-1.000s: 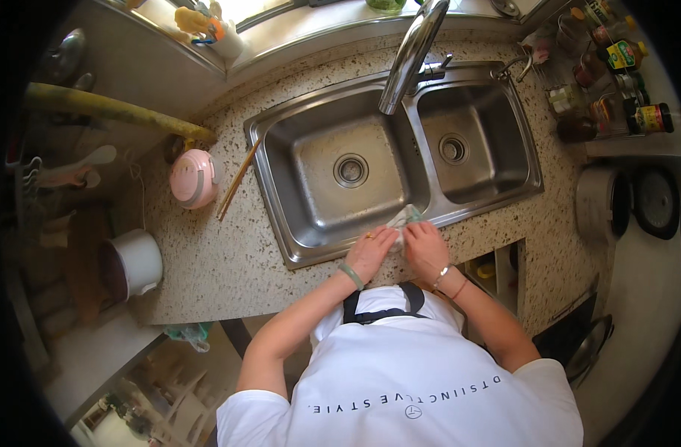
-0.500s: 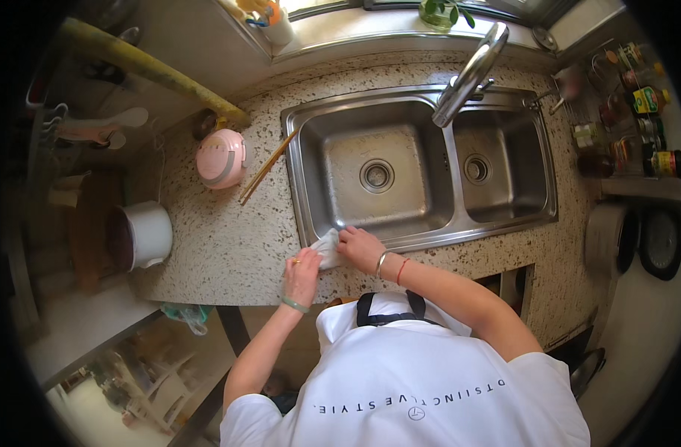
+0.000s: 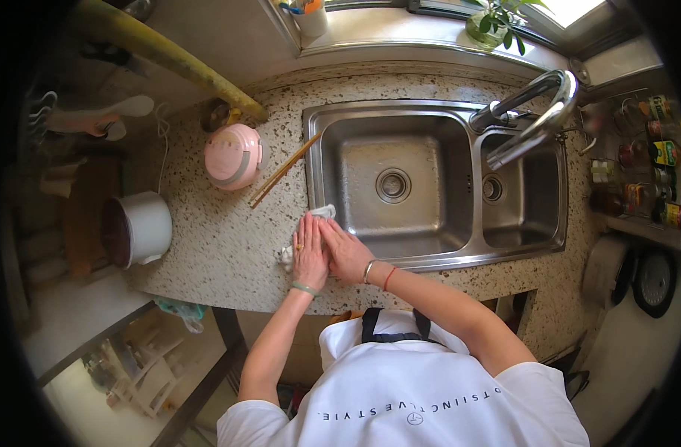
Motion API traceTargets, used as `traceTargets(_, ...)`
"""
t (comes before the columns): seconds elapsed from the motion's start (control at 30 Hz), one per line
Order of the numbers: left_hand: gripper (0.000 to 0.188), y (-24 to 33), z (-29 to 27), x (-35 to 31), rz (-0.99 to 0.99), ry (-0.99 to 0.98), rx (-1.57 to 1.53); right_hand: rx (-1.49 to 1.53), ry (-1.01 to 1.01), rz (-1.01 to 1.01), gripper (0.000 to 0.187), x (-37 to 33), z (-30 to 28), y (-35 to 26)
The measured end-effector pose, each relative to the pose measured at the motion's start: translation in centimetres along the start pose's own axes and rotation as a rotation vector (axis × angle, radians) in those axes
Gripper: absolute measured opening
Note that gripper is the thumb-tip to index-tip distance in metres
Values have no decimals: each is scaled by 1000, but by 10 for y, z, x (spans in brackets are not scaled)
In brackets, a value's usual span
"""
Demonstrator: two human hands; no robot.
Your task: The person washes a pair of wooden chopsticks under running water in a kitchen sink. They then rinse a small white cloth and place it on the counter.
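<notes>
A white cloth (image 3: 323, 211) lies bunched at the near left corner of the steel double sink (image 3: 444, 256), its other end showing at the left on the speckled counter. My left hand (image 3: 310, 252) rests on the cloth with fingers stretched out and pointing away from me. Beside it and partly against it is my right hand (image 3: 348, 253), its fingers also straight and pressing on the cloth. Most of the cloth is hidden beneath both palms. A pair of wooden chopsticks (image 3: 285, 170) lies slantwise beyond my hands, the far ends on the sink's left rim.
Left of the chopsticks sits a round pink appliance (image 3: 232, 156). A white pot (image 3: 148, 226) stands farther left. The chrome faucet (image 3: 549, 119) arches over the small basin. Bottles and jars (image 3: 646, 156) fill a rack at right; a plant in a glass vase (image 3: 486, 30) stands on the sill.
My hands have moved from gripping the cloth apart at the sink's edge to lying flat, side by side, on it. The faucet spout has shifted from the divider toward the right basin.
</notes>
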State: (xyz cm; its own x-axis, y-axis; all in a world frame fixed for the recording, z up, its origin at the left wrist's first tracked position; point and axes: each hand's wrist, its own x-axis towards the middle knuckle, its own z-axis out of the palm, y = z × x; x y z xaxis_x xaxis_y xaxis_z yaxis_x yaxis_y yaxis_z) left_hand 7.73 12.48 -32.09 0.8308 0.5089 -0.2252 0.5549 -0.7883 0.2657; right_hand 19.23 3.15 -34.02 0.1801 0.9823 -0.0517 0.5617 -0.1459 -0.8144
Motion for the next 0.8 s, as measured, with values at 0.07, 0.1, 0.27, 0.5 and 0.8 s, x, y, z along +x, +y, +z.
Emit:
traceTargets(0.07, 65, -1, 2, 27, -6, 48, 13, -14, 38, 53, 80, 22, -8, 6)
traceTargets(0.1, 65, -2, 2, 40, -10, 73, 20, -31, 26, 78, 79, 33, -15, 8)
traceTargets(0.27, 66, -4, 1, 97, -79, 174, 20, -47, 1, 121, 72, 79, -54, 16)
traceTargets(0.5, 70, 10, 6, 7, -40, 105, -127, 149, -25, 41, 76, 16, -17, 4)
traceTargets(0.8, 47, 4, 11, -94, 79, 151, -176, -152, -127, -139, 49, -64, -5, -6)
